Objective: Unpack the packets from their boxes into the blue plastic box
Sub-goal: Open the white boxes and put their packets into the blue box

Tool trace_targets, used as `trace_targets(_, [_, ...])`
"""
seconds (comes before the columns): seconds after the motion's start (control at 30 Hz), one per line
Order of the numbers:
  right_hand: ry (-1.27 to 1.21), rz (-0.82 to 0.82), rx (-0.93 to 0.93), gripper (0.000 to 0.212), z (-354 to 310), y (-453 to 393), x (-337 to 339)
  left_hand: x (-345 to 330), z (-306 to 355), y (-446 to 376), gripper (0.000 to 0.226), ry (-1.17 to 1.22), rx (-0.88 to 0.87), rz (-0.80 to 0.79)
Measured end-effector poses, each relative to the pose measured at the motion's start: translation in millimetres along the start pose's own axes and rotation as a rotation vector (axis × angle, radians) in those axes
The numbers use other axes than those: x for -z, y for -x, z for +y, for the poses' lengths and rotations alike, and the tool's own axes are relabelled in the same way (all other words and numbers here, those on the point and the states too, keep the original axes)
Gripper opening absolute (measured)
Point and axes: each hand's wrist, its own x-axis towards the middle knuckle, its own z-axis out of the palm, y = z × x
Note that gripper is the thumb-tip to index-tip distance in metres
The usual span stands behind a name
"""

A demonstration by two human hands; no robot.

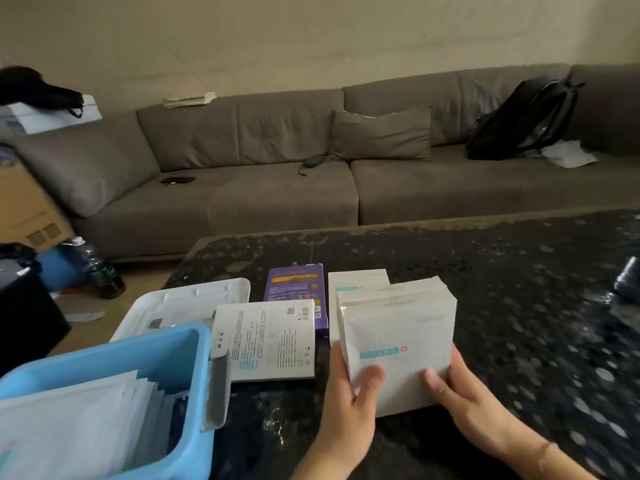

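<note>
A: Starting at nine o'clock, why does the blue plastic box (145,355) sit so near the person?

B: I'd say so packets can be dropped in without a stretch. White packets (76,420) already stand filed on edge in it, and its white lid (194,299) lies flat behind it, out of the way.

A: And at the centre?

B: A flat white carton (273,341) lies back-side up on the table (519,306); there's a barcode, a QR code and dense small print, too blurred to read. A purple carton (298,282) lies behind it, at twelve o'clock, with an orange band I can't read either.

A: The hands?

B: The left hand (349,400) and right hand (464,396) clasp a stack of white packets (398,344) from both sides, thumbs pressed on its front, probably squaring the edges. It stands upright on the table at three o'clock of the box, with another white carton (356,282) just behind. The front packet carries a teal strip and a red cross; the wording is illegible
</note>
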Motion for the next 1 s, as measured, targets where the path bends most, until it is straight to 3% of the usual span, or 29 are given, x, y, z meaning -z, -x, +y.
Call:
trace_targets(0.1, [0.018, 0.059, -0.032, 0.065, -9.9, -6.7, -4.1, 1.3, 2.2, -11.1, 0.054, -0.036, 0.048, 0.072])
trace_targets(0.23, [-0.049, 0.340, -0.126, 0.057, -26.1, -48.7, -13.5, 6.2, 21.8, -54.8, 0.034, -0.222, 0.126, 0.248])
trace_targets(0.3, [-0.001, 0.406, -0.190, 0.043, -32.1, -79.7, -15.4, 11.6, 25.4, -71.4, 0.041, -0.315, 0.134, 0.291])
trace_targets(0.4, [0.118, 0.453, -0.302, 0.040, -26.8, -120.6, -11.6, 20.5, 18.8, -69.6, 0.054, -0.430, 0.045, 0.326])
trace_targets(0.5, [0.249, 0.420, -0.486, 0.052, -11.6, -143.6, -10.3, 33.1, 7.7, -50.7, 0.051, -0.785, -0.131, 0.297])
trace_targets(0.57, [0.293, 0.402, -0.542, 0.055, -3.4, -152.1, -11.5, 44.8, 4.9, -43.1, 0.061, -1.050, -0.059, 0.214])
trace_targets(0.67, [0.260, 0.419, -0.530, 0.046, -2.1, -152.6, -15.2, 56.6, 1.8, -41.2, 0.090, -1.228, 0.176, 0.087])
trace_targets(0.77, [0.314, 0.475, -0.496, 0.051, -11.3, -145.2, -18.2, 62.1, -7.2, -43.0, 0.095, -1.277, 0.267, 0.084])
trace_targets(0.83, [0.400, 0.601, -0.343, 0.053, -24.5, -129.7, -24.2, 62.5, -17.8, -42.6, 0.091, -1.261, 0.267, 0.102])
trace_targets(0.9, [0.416, 0.655, -0.110, 0.033, -43.0, -99.7, -38.9, 62.5, -22.8, -39.2, 0.100, -1.283, 0.215, 0.142])
trace_targets(0.97, [0.464, 0.519, -0.006, 0.009, -49.9, -67.9, -61.6, 62.7, -30.4, -32.3, 0.113, -1.323, 0.099, 0.231])
trace_targets(1.0, [0.528, 0.444, -0.001, 0.016, -49.3, -55.3, -73.2, 62.6, -31.6, -28.0, 0.116, -1.318, 0.065, 0.250])
